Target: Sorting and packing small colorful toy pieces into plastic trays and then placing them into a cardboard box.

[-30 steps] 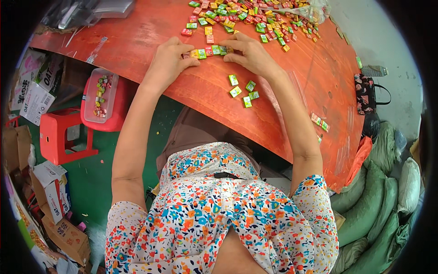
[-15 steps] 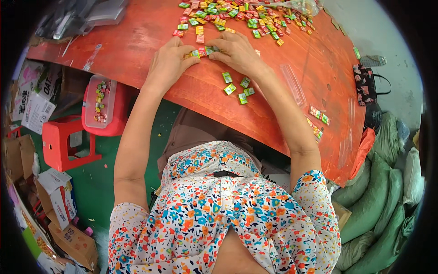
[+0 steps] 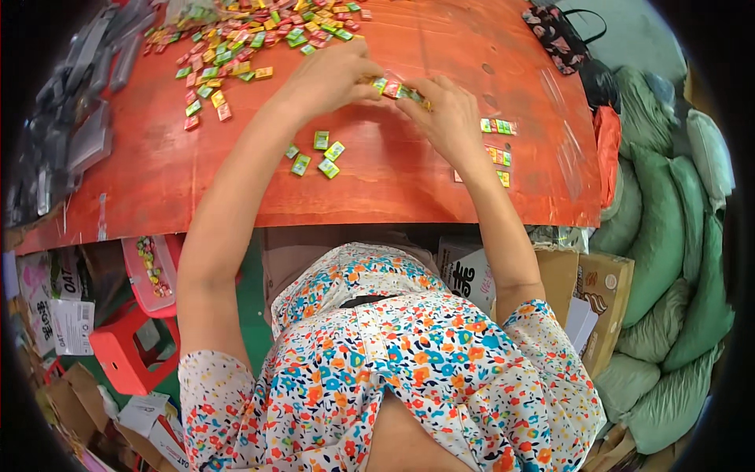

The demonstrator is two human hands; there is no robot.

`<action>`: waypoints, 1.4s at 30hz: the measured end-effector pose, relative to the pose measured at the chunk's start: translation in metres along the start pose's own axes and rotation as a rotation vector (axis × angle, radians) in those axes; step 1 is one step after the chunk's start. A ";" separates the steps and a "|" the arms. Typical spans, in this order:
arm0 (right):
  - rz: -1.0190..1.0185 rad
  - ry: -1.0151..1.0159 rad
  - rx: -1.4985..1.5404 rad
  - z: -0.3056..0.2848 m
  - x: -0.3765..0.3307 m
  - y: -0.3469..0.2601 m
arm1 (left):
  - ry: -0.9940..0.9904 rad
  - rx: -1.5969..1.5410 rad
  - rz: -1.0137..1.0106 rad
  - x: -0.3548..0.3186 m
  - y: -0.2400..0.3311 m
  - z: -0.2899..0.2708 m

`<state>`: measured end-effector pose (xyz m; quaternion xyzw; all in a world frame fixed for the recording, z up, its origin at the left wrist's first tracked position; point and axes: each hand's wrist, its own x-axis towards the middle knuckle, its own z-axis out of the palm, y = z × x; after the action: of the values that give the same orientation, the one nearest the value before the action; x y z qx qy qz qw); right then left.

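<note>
A short row of small coloured boxes [image 3: 392,87] in green, red and yellow is pinched end to end between my hands, above the red table [image 3: 377,185]. My left hand [image 3: 334,76] grips the row's left end with thumb and fingertips. At the other end, my right hand [image 3: 446,116] is closed on it, its fingers hiding part of the boxes. Several loose green boxes [image 3: 322,140] lie nearer me, below my left wrist. To the right of my right hand are short rows of similar boxes [image 3: 499,126], and my right forearm partly covers the nearest row.
A heap of small boxes [image 3: 236,47] spreads over the far left. Clear plastic cases [image 3: 90,134] are piled at the left edge. Below the table stand a red stool [image 3: 118,354] and a tub with boxes [image 3: 141,295]. Green sacks [image 3: 657,212] and a floral bag [image 3: 557,43] are right.
My view has turned rightward, so the heap now appears further left. Both hands have moved right with the row between them, away from the heap and toward the arranged rows.
</note>
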<state>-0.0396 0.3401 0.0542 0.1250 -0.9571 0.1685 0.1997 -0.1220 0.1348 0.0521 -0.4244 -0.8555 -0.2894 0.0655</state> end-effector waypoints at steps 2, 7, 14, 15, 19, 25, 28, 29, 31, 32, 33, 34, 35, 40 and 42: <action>0.086 -0.028 -0.050 -0.002 -0.006 0.004 | -0.088 0.026 0.035 0.025 0.000 0.007; 0.189 -0.026 -0.115 0.003 -0.018 0.012 | -0.292 0.029 0.124 0.048 -0.007 0.016; 0.095 0.060 -0.125 -0.003 -0.034 0.021 | -0.177 -0.209 0.090 0.029 -0.028 0.027; 0.083 0.071 -0.141 -0.006 -0.036 0.021 | -0.120 -0.057 0.207 0.025 -0.029 0.028; 0.099 -0.025 -0.106 -0.007 -0.045 0.023 | -0.104 0.239 0.379 0.012 -0.019 0.038; 0.041 -0.288 -0.199 0.010 -0.059 0.013 | -0.276 0.298 0.262 -0.001 -0.013 0.049; 0.013 -0.326 -0.225 0.008 -0.054 0.015 | -0.253 0.315 0.219 -0.010 -0.007 0.049; -0.017 -0.328 -0.209 0.009 -0.052 0.017 | -0.250 0.317 0.181 -0.014 -0.004 0.047; -0.042 -0.329 -0.193 0.013 -0.046 0.022 | -0.221 0.369 0.122 -0.025 0.004 0.046; -0.098 -0.346 -0.176 0.016 -0.042 0.026 | -0.190 0.418 0.061 -0.029 0.008 0.045; -0.153 -0.364 -0.158 0.019 -0.039 0.030 | -0.194 0.417 0.065 -0.031 0.011 0.044; -0.154 -0.360 -0.154 0.019 -0.035 0.034 | -0.154 0.353 -0.017 -0.034 0.014 0.040; -0.164 -0.341 -0.089 0.016 -0.031 0.038 | -0.115 0.289 -0.098 -0.036 0.016 0.037; 0.150 -0.053 0.225 -0.009 -0.021 0.040 | 0.066 0.278 -0.334 -0.033 0.017 0.021; 0.163 -0.081 0.161 -0.002 -0.016 0.042 | -0.016 0.314 -0.415 -0.023 0.019 0.014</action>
<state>-0.0378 0.3821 0.0377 0.0691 -0.9548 0.2553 0.1358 -0.0909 0.1364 0.0406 -0.2265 -0.9592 -0.1568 0.0631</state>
